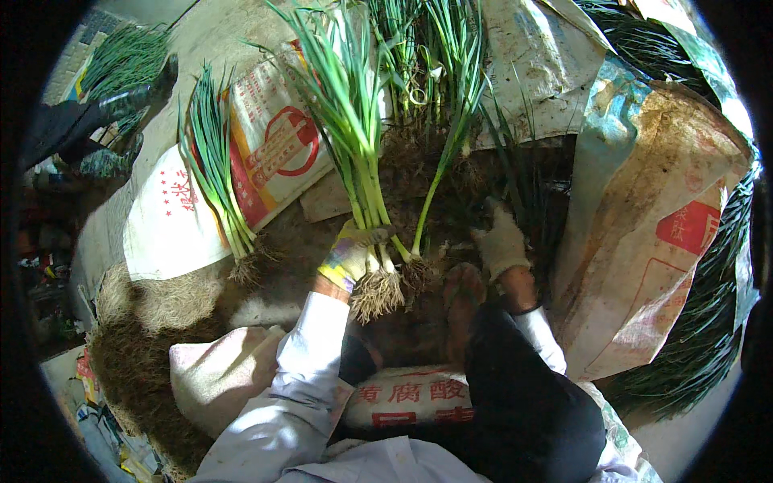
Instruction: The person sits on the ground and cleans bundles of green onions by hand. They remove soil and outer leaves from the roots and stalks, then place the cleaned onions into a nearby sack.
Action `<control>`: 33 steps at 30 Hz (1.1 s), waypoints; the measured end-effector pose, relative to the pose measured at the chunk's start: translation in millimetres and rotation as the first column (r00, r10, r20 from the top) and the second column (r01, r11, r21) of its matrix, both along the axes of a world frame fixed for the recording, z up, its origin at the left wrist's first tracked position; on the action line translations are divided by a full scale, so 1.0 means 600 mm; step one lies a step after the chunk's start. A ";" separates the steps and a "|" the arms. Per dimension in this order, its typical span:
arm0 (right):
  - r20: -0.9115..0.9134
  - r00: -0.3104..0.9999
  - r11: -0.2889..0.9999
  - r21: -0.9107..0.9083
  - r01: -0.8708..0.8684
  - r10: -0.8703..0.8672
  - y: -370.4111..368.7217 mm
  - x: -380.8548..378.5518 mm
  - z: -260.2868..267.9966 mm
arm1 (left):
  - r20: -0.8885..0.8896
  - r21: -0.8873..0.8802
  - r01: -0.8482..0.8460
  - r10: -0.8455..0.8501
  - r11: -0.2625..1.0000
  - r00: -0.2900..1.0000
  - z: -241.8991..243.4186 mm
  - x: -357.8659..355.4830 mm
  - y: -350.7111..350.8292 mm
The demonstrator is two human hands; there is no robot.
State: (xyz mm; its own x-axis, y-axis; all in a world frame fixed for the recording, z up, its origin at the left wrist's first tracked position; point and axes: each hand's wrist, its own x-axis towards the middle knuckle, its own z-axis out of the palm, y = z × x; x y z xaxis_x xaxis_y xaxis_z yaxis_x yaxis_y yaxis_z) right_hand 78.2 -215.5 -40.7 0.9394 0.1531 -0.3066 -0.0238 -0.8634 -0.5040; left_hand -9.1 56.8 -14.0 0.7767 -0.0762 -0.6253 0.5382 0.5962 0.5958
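Observation:
My left hand (347,253), in a stained work glove, grips a bunch of green onions (361,154) near the base of their pale stalks. Their bushy roots (377,296) hang below the fist. One separate green onion stalk (427,211) leans just right of that bunch, its root end close to the bunch's roots. My right hand (502,241), also gloved, is beside dark green leaves (513,163) on the shaded ground; shadow hides whether its fingers hold anything. A smaller bunch of green onions (214,163) lies on a printed white woven sack (163,223) to the left.
More green onions (407,66) lie at the back against woven sacking (531,66). On the right, a dirty printed sack (640,241) partly covers a long heap of green onions (682,380). A brown fibrous pile (145,356) is at left. Another person's dark sleeve (66,130) shows at far left.

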 end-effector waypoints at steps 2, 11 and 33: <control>-0.442 0.897 0.859 0.463 0.219 0.010 0.031 -0.029 0.033 | -0.132 -0.211 -0.020 -0.009 0.977 0.991 0.004 0.002 -0.011; -0.717 0.653 0.527 0.663 0.531 0.243 0.120 -0.065 0.070 | 0.145 -0.181 -0.021 0.047 0.983 0.988 0.034 -0.001 -0.024; -0.685 0.625 0.489 0.719 0.495 0.375 0.165 -0.012 -0.057 | 0.309 0.331 -0.330 0.229 0.884 0.923 0.103 -0.017 -0.100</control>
State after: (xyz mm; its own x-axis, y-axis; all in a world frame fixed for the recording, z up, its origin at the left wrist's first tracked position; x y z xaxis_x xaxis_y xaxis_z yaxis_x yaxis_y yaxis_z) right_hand 71.2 -116.7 -74.8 0.4772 0.6688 -0.5701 -0.7466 -0.0336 -0.6644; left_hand -19.0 -3.2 48.0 0.8654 0.3652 -0.3432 0.1830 0.4072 0.8948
